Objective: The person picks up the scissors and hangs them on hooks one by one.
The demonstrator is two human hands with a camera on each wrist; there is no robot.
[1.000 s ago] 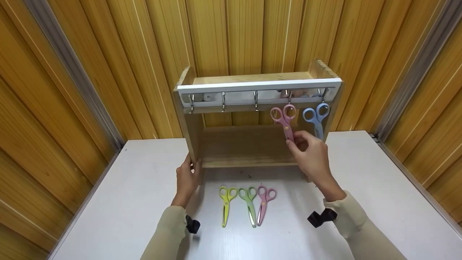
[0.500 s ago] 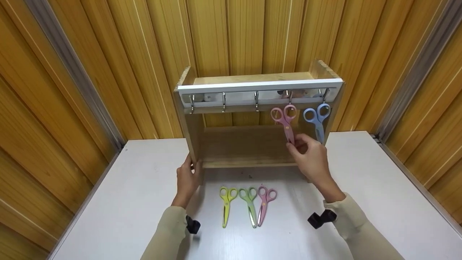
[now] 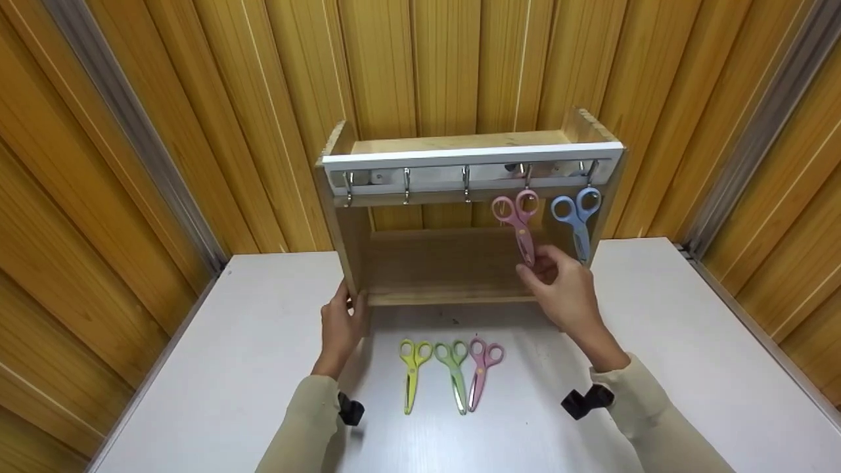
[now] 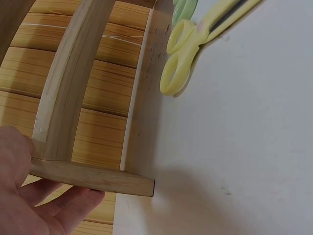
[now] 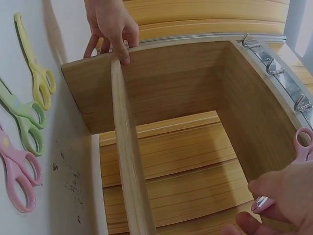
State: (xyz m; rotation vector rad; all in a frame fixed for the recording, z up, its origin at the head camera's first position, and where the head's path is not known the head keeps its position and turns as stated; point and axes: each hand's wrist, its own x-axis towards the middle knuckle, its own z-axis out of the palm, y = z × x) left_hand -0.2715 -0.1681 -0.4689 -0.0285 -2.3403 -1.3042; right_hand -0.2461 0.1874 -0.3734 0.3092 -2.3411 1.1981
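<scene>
In the head view, my left hand (image 3: 341, 325) grips the lower left side panel of a wooden shelf (image 3: 453, 299), thumb inside and fingers outside. Pink scissors (image 3: 522, 226) hang by one ring from a metal hook on the shelf's front rail. My right hand (image 3: 565, 286) is at their blade tip, thumb and fingers parted around it; the tip shows between them in the right wrist view. Blue scissors (image 3: 578, 220) hang to the right. On the table lie yellow scissors (image 3: 411, 371), green scissors (image 3: 454, 374) and another pair of pink scissors (image 3: 481, 371).
The white rail (image 3: 433, 177) carries several metal hooks; those on the left hold nothing. The shelf stands on a white table (image 3: 282, 289) against a wood-panelled wall (image 3: 447, 72). A black wrist camera (image 3: 588, 401) sits on the right sleeve.
My right thumb has slid down and off the hanging pink scissors' blade, so the tip now shows. The left hand and the scissors on the table have stayed put.
</scene>
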